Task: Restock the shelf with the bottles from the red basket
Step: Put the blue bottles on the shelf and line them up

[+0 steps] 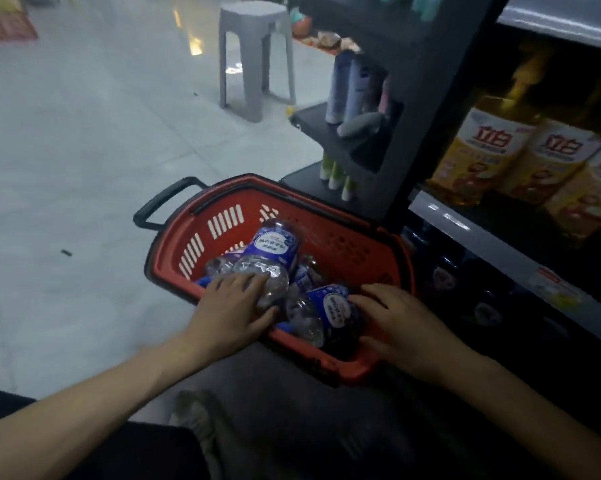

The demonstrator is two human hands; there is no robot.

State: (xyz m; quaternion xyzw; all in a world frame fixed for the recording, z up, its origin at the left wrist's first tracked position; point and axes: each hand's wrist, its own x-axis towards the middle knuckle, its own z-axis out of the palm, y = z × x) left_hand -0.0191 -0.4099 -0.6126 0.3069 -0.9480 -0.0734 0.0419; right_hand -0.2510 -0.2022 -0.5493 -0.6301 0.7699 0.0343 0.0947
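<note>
A pale, glossy tiled floor (84, 150) fills the left and centre, with a warm patch of reflected light (195, 46) near the top. 1 grey plastic stool (254, 53) stands on it, and a red patterned mat (4, 27) lies blurred in the far left corner. A small dark speck (66, 252) sits on the tiles. At right, a dark side rack (416, 98) holds upright toiletry tubes on 2 tiers, just beside the dim shelf (465, 223), where yellow-labelled jugs (520, 157) stand in a row.
</note>
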